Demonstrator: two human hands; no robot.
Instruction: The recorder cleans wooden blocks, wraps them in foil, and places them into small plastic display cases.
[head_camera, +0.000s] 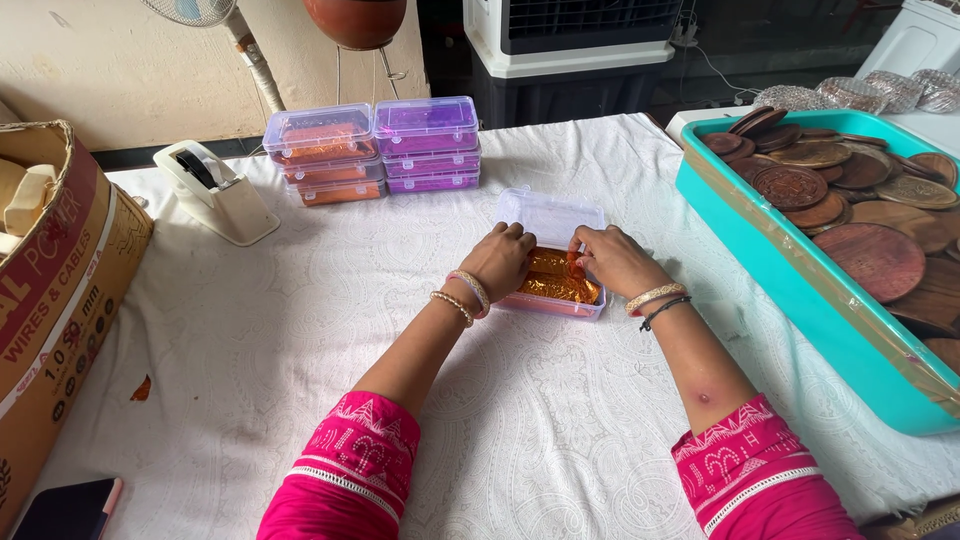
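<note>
Two bare hands are busy at one small clear plastic box (553, 262) with a flip-up lid, sitting on the white patterned tablecloth (300, 330) near the middle of the table. Inside the box lies a crinkly sheet of shiny gold foil (555, 280). The left hand (500, 258) rests on the left edge of the box with its fingers curled down and close together, pressing on the foil. The right hand (612, 258) sits on the right side, and its fingertips look pinched on a bit of the foil, though I cannot tell just how tight the pinch is. The lid stands open at the back.

Behind the box are two stacks of closed clear boxes (375, 148), one stack looking orange inside and one purple. A white tape holder (213, 190) sits to the left of them. A brown cardboard carton (55, 290) stands at the far left edge. On the right is a big teal tray (800, 290) full of round carved wooden discs (870, 255). A dark phone (65, 508) lies at the bottom left corner.

What could go wrong? I think the thin foil could rip if the fingers pull too hard. The light box could slide or tip if one hand pushes harder than the other. If the foil bunches up high, the lid may not shut flat.
</note>
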